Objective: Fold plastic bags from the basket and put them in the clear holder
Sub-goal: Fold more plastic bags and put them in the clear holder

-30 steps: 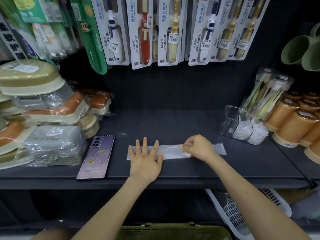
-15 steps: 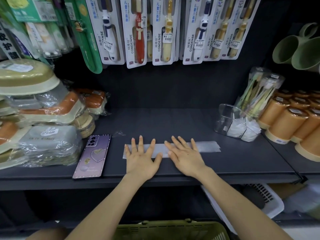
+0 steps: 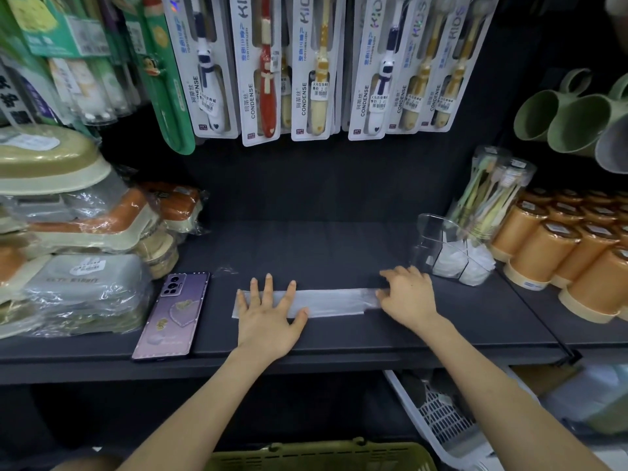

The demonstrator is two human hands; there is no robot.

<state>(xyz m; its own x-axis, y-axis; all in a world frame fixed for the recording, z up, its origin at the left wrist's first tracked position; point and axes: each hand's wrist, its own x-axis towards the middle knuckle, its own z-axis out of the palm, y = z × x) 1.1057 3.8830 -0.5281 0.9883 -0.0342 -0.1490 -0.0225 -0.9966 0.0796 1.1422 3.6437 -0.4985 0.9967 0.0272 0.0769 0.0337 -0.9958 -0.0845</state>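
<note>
A plastic bag (image 3: 334, 301), folded into a long narrow strip, lies flat on the dark shelf (image 3: 339, 253). My left hand (image 3: 268, 317) presses its left end with fingers spread and straight. My right hand (image 3: 407, 297) lies flat over the strip's right end, fingers extended. The clear holder (image 3: 438, 246) stands just beyond my right hand and holds several folded white bags. The rim of the green basket (image 3: 319, 455) shows at the bottom edge, below the shelf.
A purple phone (image 3: 173, 314) lies left of the strip. Wrapped soap dishes (image 3: 78, 239) are piled at the far left. Orange cups (image 3: 564, 246) and a tub of toothbrushes (image 3: 489, 192) stand at the right. Carded toothbrushes (image 3: 306, 69) hang above. A white basket (image 3: 438, 416) sits below right.
My right hand has slid rightward along the strip from beside my left hand to the strip's right end. My left hand has stayed in place.
</note>
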